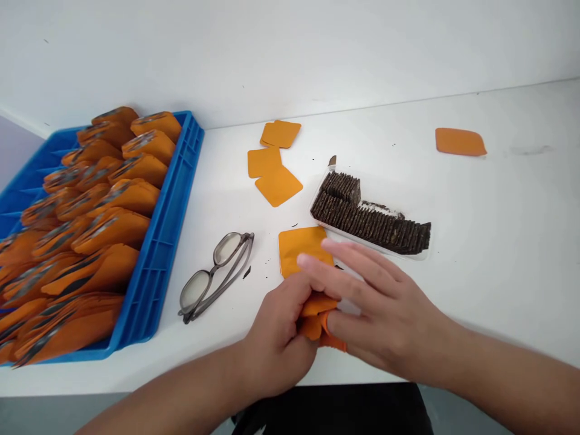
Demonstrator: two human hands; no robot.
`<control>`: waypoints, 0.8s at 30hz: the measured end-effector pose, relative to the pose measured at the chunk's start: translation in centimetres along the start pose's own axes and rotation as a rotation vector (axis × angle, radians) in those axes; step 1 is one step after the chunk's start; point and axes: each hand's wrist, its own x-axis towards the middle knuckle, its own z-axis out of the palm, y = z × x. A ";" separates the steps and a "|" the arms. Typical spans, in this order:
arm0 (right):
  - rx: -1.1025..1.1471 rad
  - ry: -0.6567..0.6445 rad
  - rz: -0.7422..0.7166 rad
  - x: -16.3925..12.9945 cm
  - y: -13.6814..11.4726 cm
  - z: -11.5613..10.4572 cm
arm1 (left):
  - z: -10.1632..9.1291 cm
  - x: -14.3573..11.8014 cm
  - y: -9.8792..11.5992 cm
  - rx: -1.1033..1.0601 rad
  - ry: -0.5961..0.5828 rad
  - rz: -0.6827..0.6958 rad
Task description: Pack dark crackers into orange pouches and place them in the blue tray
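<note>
My left hand [285, 332] is closed on a folded orange packet [312, 326] near the table's front edge. My right hand [389, 308] meets it from the right, its lower fingers curled against the same packet while the upper two fingers stretch out over it. Much of the packet is hidden by both hands. Just beyond them a flat orange square packet [301, 244] lies on the table, partly covered by the right fingertips. Behind the right hand, a clear plastic tray [385, 211] holds rows of thin dark brown squares [362, 220].
At left, a blue crate [174, 223] holds many orange packets [113, 226] with dark, shiny openings. Folded eyeglasses [212, 278] lie beside it. Several orange squares [277, 184] are scattered behind, another orange piece [460, 142] lies far right. Dark crumbs dot the white table [498, 241].
</note>
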 end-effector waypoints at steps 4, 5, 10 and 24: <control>-0.054 -0.034 0.057 -0.3 0.6 0.2 | -0.3 -0.3 -0.9 0.134 -0.052 0.079; -0.035 -0.048 0.056 -0.5 0.7 0.3 | -0.4 -0.3 -1.0 0.173 -0.070 0.129; 0.102 -0.112 0.037 -0.9 1.1 0.4 | -0.5 -0.1 -1.2 0.262 -0.058 0.151; 0.025 0.006 0.119 -0.4 0.2 0.6 | 0.4 0.1 -0.2 -0.113 0.075 0.120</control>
